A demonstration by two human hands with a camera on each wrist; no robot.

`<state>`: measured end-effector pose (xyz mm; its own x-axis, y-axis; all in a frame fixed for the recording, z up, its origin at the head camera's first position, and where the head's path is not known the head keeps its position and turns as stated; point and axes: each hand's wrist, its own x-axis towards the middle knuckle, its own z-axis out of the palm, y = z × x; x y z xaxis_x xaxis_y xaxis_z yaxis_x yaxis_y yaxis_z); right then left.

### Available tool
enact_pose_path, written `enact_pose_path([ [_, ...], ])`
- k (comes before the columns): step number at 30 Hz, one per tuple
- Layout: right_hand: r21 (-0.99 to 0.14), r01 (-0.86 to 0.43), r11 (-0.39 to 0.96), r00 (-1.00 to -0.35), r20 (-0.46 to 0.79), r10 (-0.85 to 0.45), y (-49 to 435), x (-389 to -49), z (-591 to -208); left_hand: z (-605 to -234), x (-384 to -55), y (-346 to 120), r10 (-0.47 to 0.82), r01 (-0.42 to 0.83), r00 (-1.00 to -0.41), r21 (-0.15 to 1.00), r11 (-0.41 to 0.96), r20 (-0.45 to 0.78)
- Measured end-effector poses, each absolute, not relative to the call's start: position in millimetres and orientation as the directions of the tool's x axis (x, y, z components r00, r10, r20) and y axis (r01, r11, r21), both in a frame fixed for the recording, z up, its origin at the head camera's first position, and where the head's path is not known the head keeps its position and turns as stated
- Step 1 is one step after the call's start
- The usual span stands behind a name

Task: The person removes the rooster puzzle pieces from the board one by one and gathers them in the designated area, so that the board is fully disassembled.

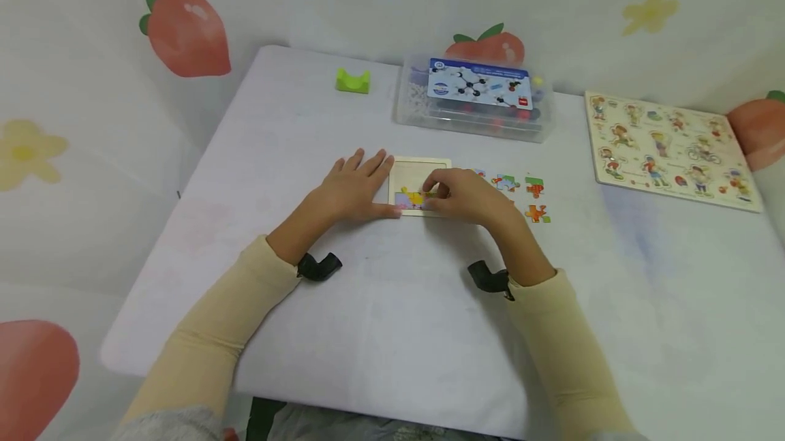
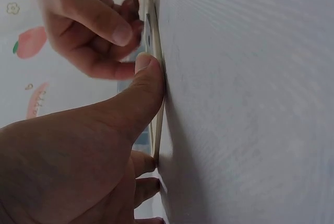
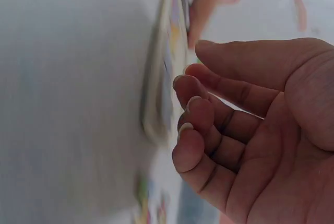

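Observation:
A small wooden puzzle tray [image 1: 420, 167] lies on the white table, a few purple and yellow jigsaw pieces [image 1: 412, 199] along its near edge. With fingers spread, my left hand [image 1: 356, 189] rests at the tray's left side, its thumb on the near left corner. My right hand [image 1: 467, 194] is over the tray's right part, fingers bent, fingertips close over the pieces. In the right wrist view, a gap shows between the thumb [image 3: 229, 59] and the loosely curled fingers, with nothing held between them. This hand hides the tray's right side.
Loose jigsaw pieces [image 1: 535, 187] lie right of the tray, partly behind the right hand. Farther back are a clear plastic box [image 1: 417, 103] with a blue-labelled card and a green notched block [image 1: 352, 82]. A wooden picture board [image 1: 674, 151] lies at the far right.

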<state>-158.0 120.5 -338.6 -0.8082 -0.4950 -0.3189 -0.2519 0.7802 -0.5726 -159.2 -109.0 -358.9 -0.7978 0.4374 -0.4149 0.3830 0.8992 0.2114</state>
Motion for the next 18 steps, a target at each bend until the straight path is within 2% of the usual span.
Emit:
enact_pose_path([
  [7, -0.597, -0.3, 0.744, -0.781, -0.295, -0.551, 96.3, -154.8, -347.4, -357.6, -157.3, -110.9, 0.432, 0.382, -0.805, 0.201, 0.902, -0.407],
  [18, -0.614, -0.278, 0.738, -0.813, -0.259, -0.521, 95.1, -150.9, -350.0, -358.3, -157.6, -109.9, 0.443, 0.387, -0.803, 0.216, 0.896, -0.399],
])
